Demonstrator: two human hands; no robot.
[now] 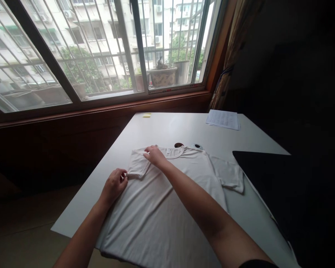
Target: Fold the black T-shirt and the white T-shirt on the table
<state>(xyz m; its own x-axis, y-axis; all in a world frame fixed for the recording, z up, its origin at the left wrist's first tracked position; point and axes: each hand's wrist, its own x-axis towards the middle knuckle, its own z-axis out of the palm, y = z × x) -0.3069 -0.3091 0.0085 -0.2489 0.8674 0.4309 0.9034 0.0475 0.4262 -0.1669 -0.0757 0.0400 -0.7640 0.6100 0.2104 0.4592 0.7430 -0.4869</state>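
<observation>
From here I see the short-sleeved T-shirt (162, 212) spread beneath my fingers — the left hand (114, 186) pinching its sleeve hem, the right (155, 155) resting curled at the shoulder, grip unclear — apparently to keep that sleeve flat.

Nothing legible — print on the papers (223, 119) and label (168, 151) in the shirt (167, 208) is too small.

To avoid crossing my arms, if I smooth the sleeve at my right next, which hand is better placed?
Probably the right hand: it is nearer that sleeve, near the collar; the left hand is at the opposite sleeve.
</observation>
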